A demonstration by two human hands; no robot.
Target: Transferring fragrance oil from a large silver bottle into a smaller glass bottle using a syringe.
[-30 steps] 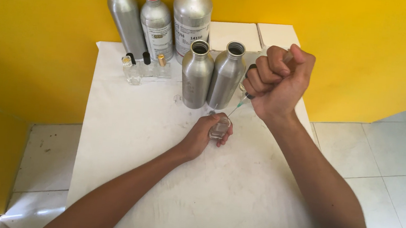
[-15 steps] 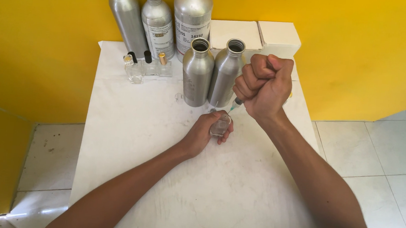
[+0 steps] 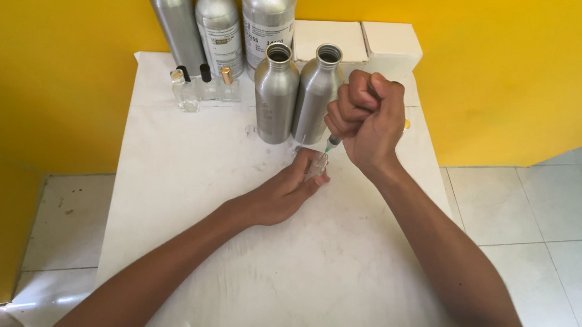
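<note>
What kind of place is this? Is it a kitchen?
Probably not a kitchen. It looks like a small home workshop for filling little bottles, perhaps with scent. Tall metal bottles stand on a white table against a yellow wall, with tiny glass bottles beside them and a tiled floor.

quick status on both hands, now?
Left hand: closed on a small clear vial standing on the table.
Right hand: fisted round a syringe, tip at the vial mouth.

Bright yellow wall [image 3: 523, 71] wraps behind the white table [image 3: 308, 284]; pale tiled floor [image 3: 552, 221] runs along its right edge, daylight even.
</note>
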